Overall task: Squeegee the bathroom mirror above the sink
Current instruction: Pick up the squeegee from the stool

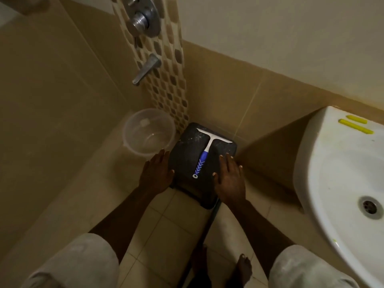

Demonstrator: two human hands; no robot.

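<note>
I see the squeegee [204, 151] lying flat on top of a dark stool [188, 163] in the corner, blade toward the wall, blue handle toward me. My left hand [156, 173] and right hand [229, 179] are spread, fingers extended, at the stool's two sides, gripping nothing. A clear bucket [148, 133] stands just left of the stool, and the sink [340, 173] is to the right.

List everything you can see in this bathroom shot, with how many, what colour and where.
squeegee: one, white blade with blue and white handle, lying on the stool
stool: one, black, on the floor in the wall corner
bucket: one, clear plastic, on the floor left of the stool
sink: one, white, at right
yellow strips: two, on the sink's back ledge
tap spout: one, metal, on the wall
shower mixer: one, metal, above the spout
left hand: open, at the stool's left edge
right hand: open, on the stool's right side
feet: bare, on the floor tiles
</note>
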